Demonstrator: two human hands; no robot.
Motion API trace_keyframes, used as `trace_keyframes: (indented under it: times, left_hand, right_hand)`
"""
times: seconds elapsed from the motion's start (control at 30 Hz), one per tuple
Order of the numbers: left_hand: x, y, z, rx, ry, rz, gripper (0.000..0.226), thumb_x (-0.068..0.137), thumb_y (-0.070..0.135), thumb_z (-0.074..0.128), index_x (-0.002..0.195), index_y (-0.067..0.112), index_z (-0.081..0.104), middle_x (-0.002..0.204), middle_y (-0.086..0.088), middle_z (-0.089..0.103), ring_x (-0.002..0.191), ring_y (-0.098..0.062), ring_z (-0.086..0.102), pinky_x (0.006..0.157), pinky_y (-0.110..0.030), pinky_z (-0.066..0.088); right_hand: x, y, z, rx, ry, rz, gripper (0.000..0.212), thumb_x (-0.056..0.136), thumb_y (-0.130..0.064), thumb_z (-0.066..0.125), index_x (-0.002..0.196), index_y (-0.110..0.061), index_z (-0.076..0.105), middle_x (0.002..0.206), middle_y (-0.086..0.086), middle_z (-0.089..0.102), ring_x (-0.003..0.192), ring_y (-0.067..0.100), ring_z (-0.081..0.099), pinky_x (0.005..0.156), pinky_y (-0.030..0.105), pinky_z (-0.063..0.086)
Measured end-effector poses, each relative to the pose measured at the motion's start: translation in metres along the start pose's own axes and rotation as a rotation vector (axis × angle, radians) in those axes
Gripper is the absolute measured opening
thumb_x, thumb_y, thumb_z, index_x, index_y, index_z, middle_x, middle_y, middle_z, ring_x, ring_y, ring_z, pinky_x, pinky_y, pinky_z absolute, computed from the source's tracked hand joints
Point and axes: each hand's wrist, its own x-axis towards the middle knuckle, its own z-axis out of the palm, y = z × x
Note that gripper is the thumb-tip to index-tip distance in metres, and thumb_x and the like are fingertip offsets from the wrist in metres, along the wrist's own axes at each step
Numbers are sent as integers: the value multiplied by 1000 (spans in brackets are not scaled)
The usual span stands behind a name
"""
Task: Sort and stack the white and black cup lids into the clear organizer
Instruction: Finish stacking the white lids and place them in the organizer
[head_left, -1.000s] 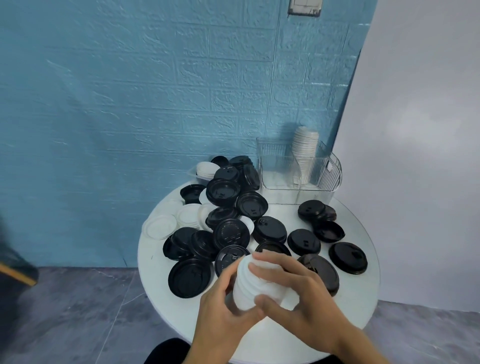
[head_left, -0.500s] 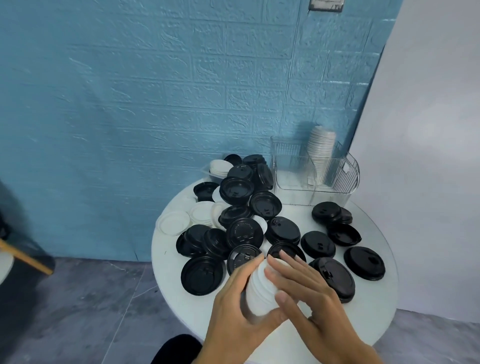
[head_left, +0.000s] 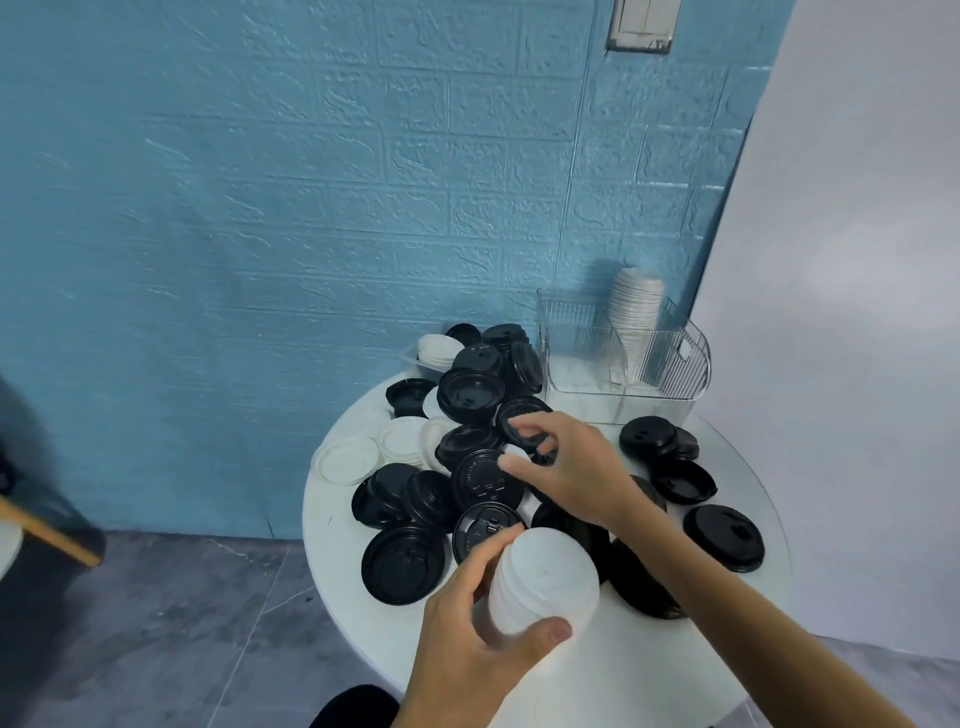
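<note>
Your left hand has its fingers and thumb curled round a stack of white lids, holding it just above the near part of the round table. Your right hand reaches into the pile, thumb and fingertips narrowed over a partly buried white lid among the black lids; whether they already pinch it I cannot tell. You look to be mid-gathering, collecting whites before loading. The next move, as I judge it, calls for lifting that lid free without dragging the black ones overlapping it, then seating it on your stack. More white lids lie near the table's left edge, close to slipping off. The clear organizer stands at the back right by the wall, one white stack already inside, with bare tabletop between it and your hands.
</note>
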Motion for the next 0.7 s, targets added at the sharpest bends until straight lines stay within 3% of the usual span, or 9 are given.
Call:
trace_keyframes:
  times: [0.13, 0.27, 0.33, 0.4, 0.47, 0.57, 0.7]
  left_hand:
    - [0, 0, 1, -2, 6, -3, 78, 63, 62, 89, 132, 60, 54, 133, 22, 67, 128, -4, 60, 99, -16, 50]
    - [0, -2, 0, -19, 8, -12, 79, 61, 62, 91, 132, 61, 55, 132, 22, 67, 128, -3, 60, 102, -25, 51]
    - [0, -3, 1, -29, 8, -10, 80, 59, 66, 91, 131, 60, 56, 132, 21, 68, 128, -5, 61, 103, -29, 49]
    - [0, -2, 1, -35, 10, -6, 81, 58, 69, 90, 131, 60, 56, 132, 21, 68, 128, -5, 61, 103, -28, 49]
    - [0, -2, 1, -35, 11, -5, 82, 58, 72, 89, 131, 60, 55, 132, 21, 68, 128, -4, 60, 103, -25, 49]
    - [0, 0, 1, -34, 17, -4, 81, 57, 73, 88, 131, 61, 55, 132, 22, 68, 128, -4, 60, 101, -19, 50]
    - [0, 1, 2, -37, 17, -1, 81, 56, 73, 88, 130, 62, 55, 132, 22, 68, 129, -3, 60, 103, -24, 49]
  right_hand:
    - [18, 9, 20, -99, -72, 25, 40, 85, -47, 75, 121, -35, 67, 102, -17, 69, 82, 4, 57, 89, 31, 50]
    - [14, 19, 19, -119, -9, 55, 29, 84, -30, 76, 112, -39, 70, 82, -25, 63, 82, 6, 61, 82, 26, 47]
    - [9, 28, 8, -106, 40, 96, 26, 82, -26, 76, 102, -42, 71, 76, -26, 61, 74, -2, 60, 80, 21, 48]
    - [3, 38, -6, -98, 99, 134, 24, 80, -26, 75, 86, -48, 68, 75, -26, 64, 70, -8, 61, 74, 12, 45]
    - [-4, 48, -21, -98, 131, 164, 26, 80, -26, 74, 78, -50, 64, 79, -25, 68, 69, -6, 62, 69, 14, 45]
    - [-11, 64, -35, -116, 148, 207, 24, 80, -21, 71, 82, -44, 67, 82, -23, 70, 75, -3, 64, 69, 20, 47]
    - [-10, 82, -45, -169, 128, 285, 24, 80, -17, 69, 84, -41, 66, 84, -16, 69, 85, 12, 65, 67, 14, 39]
